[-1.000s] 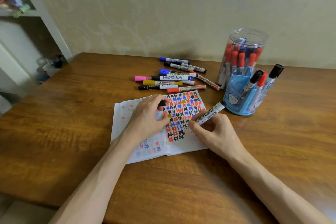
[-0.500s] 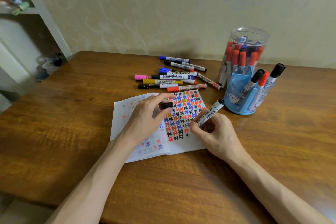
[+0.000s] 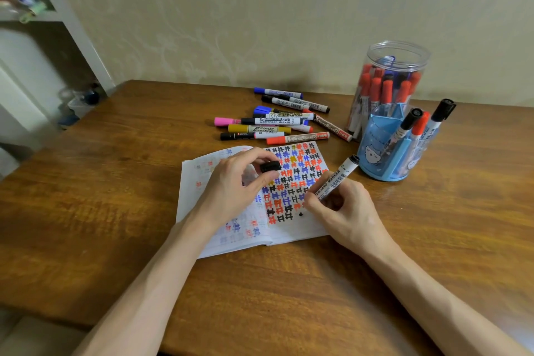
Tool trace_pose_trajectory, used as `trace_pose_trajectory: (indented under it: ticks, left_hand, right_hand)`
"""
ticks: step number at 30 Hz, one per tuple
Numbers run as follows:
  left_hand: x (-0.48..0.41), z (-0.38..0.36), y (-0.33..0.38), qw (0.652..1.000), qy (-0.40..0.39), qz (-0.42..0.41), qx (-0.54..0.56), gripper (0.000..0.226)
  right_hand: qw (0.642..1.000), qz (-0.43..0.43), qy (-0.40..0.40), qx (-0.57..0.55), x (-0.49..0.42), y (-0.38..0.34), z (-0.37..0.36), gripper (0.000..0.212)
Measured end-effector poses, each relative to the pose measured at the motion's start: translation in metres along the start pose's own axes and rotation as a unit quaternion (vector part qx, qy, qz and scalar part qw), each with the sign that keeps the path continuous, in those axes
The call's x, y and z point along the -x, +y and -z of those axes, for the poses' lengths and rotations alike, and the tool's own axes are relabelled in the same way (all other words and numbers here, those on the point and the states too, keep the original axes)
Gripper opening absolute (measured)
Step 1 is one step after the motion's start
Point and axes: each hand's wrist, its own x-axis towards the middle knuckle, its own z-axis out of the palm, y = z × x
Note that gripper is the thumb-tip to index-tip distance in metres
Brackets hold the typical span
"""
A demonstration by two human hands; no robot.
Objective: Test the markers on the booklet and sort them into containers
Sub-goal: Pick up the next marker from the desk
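Gripping marker (image 3: 335, 179), right hand (image 3: 344, 208) overlaps booklet's (image 3: 294, 228) right edge; left hand (image 3: 234, 188) pinches cap (image 3: 270, 167).

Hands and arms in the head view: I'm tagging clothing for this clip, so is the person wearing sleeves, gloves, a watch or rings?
Nothing worn shows. The left hand and right hand are ungloved, with no ring on the visible fingers. The left forearm and right forearm are bare to the frame edge: no sleeve, watch or bracelet.

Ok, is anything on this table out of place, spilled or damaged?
Nothing looks spilled or damaged. The booklet lies askew to the edge of the table, and one black blot sits alone below the neat rows of marks, beside the marker that the right hand holds.
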Motion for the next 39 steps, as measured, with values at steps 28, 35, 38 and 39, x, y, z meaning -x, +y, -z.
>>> trace_pose_trajectory:
  ticks: [28,35,38,39]
  left_hand:
    - [0.004,0.006,0.016,0.996,-0.048,0.032,0.074,0.029]
    - [0.004,0.004,0.017,0.995,-0.064,0.026,0.078,0.025]
    - [0.004,0.003,0.016,0.993,-0.07,0.028,0.086,0.024]
    - [0.005,0.003,0.017,0.993,-0.07,0.032,0.094,0.024]
  right_hand:
    - [0.974,0.013,0.044,-0.221,-0.001,-0.01,0.008,0.024]
    - [0.972,-0.004,0.024,-0.234,-0.001,-0.009,0.009,0.019]
    - [0.964,-0.009,0.016,-0.264,-0.001,-0.011,0.005,0.023]
    - [0.965,-0.007,0.018,-0.263,-0.002,-0.012,0.005,0.023]
